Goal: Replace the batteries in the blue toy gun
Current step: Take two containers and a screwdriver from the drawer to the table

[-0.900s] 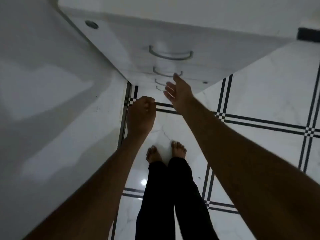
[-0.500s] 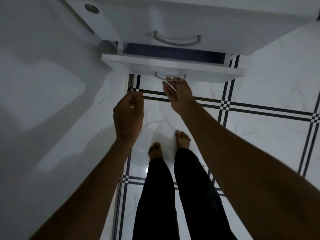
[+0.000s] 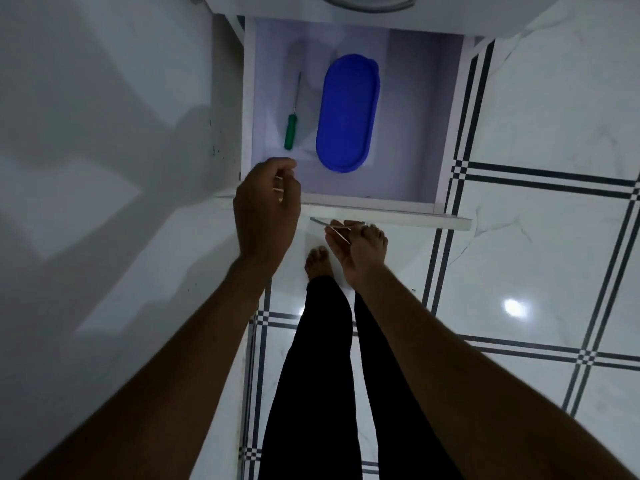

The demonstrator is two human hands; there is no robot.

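Observation:
The blue toy gun and batteries are not visible. A white drawer [image 3: 381, 202] is pulled out below me. Inside lie a green-handled screwdriver [image 3: 291, 131] on the left and a blue oval container lid [image 3: 346, 112] in the middle. My left hand [image 3: 266, 206] hovers over the drawer's front left corner, just below the screwdriver's handle, fingers curled with nothing seen in them. My right hand [image 3: 346, 258], palm up, grips the metal drawer handle [image 3: 320, 221] on the drawer front.
A white cabinet side [image 3: 104, 168] fills the left. Another drawer's handle [image 3: 367, 3] shows at the top edge. My legs in black trousers [image 3: 318, 375] and bare feet stand on a glossy white tiled floor [image 3: 536, 254] with black lines.
My right hand took hold of the handle and pulled the drawer out towards me, revealing the screwdriver and blue lid. My left hand moved up over the drawer's front corner.

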